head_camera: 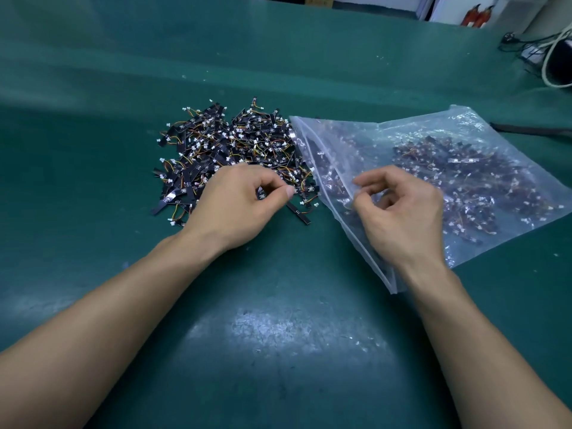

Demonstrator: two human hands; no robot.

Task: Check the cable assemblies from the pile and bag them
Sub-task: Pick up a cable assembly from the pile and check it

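A cable assembly (305, 191) is pinched between thumb and forefinger of the left hand (244, 202) at the near edge of the pile (229, 144). The bag (464, 181) (just beside the pile) is gripped at its mouth by the curled fingers of the right hand (399, 212); the mouth should be held wide for insertion.

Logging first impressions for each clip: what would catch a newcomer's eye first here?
A tangled pile of small black cable assemblies with white connectors sits mid-table on the green mat. Right of it, touching, lies a clear plastic zip bag already part-filled with the same parts. The left hand pinches at the pile's near edge, while the right hand holds the bag's mouth edge.
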